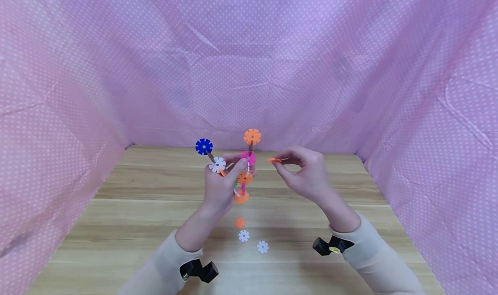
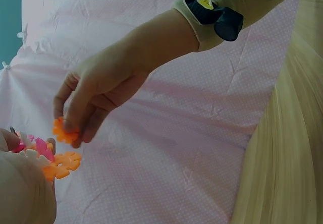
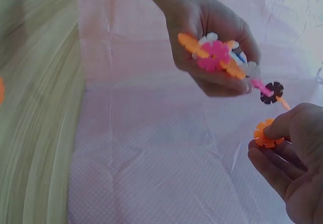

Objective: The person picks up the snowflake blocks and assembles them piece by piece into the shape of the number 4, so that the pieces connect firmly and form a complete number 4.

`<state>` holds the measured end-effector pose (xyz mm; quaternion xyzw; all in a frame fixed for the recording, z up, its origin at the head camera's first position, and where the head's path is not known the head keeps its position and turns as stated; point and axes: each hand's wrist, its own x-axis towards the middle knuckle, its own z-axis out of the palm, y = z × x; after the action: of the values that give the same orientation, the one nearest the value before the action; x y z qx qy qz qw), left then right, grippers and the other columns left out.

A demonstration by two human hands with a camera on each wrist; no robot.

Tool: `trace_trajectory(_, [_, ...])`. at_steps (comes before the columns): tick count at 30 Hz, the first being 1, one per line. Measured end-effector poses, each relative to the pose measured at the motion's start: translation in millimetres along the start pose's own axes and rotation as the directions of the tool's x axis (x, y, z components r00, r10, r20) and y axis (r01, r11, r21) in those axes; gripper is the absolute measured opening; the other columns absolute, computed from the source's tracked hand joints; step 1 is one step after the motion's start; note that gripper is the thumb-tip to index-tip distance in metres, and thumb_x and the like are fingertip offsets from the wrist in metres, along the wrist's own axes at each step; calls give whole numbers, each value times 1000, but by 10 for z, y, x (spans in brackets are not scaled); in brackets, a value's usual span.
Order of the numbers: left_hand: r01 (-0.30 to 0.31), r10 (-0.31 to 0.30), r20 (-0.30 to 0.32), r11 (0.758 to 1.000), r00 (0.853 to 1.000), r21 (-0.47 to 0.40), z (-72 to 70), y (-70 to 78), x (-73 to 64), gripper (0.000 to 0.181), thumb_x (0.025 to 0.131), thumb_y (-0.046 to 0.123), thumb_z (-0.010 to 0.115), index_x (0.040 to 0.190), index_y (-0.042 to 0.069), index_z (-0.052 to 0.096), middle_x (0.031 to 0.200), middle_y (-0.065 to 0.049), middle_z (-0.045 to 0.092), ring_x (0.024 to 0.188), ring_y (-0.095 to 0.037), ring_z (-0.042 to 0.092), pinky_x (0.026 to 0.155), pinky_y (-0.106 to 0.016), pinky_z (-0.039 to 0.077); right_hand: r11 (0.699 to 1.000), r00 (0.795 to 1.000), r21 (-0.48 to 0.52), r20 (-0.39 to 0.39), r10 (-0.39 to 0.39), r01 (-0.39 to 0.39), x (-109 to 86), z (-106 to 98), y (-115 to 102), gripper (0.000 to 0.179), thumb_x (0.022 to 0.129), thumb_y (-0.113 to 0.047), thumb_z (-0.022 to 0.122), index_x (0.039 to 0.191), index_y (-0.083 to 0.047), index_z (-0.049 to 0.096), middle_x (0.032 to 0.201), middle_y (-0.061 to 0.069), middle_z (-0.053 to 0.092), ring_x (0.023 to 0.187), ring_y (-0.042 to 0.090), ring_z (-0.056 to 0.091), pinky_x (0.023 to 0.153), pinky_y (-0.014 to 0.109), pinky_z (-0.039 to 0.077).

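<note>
My left hand holds a joined cluster of notched plastic snowflake discs above the table. One branch ends in a blue disc beyond a white disc. Another rises through a brown disc to an orange disc at the top. Pink, white, green and orange discs sit partly hidden among the fingers; a pink disc faces the right wrist view. To the right, my right hand pinches a single orange disc between thumb and fingers, apart from the cluster.
Nearer me on the wooden table lie a loose orange disc and two white ones, one white disc beside the other white disc. Pink dotted cloth walls the table at the back and both sides.
</note>
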<state>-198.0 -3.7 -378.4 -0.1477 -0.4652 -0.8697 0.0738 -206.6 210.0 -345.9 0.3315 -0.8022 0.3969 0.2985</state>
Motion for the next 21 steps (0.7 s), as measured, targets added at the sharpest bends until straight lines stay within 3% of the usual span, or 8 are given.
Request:
trace_trajectory(7, [-7, 6, 4, 999, 1000, 32, 30, -51, 8, 30, 95, -11, 68, 96, 17, 80, 94, 3, 80, 88, -14, 76, 79, -44, 72, 997, 998, 49, -34, -49, 51, 58, 69, -107, 16, 84, 7, 83, 94, -4, 78, 88, 10, 80, 81, 15, 78, 78, 26, 69])
trace_trajectory(14, [19, -18, -25, 999, 1000, 30, 58, -69, 10, 27, 95, -10, 69, 96, 15, 80, 94, 2, 81, 88, -15, 76, 84, -52, 70, 993, 996, 78, -36, -87, 89, 65, 102, -114, 16, 85, 7, 82, 95, -4, 79, 90, 11, 80, 84, 19, 79, 84, 20, 67])
trace_trajectory(21, [2, -2, -1, 998, 1000, 59, 68, -77, 12, 29, 93, -11, 71, 92, 16, 81, 89, 5, 82, 82, -12, 75, 77, -27, 69, 984, 980, 20, -94, -176, 179, 49, 105, -112, 19, 79, 7, 87, 90, -8, 82, 85, 6, 81, 79, 20, 79, 85, 13, 63])
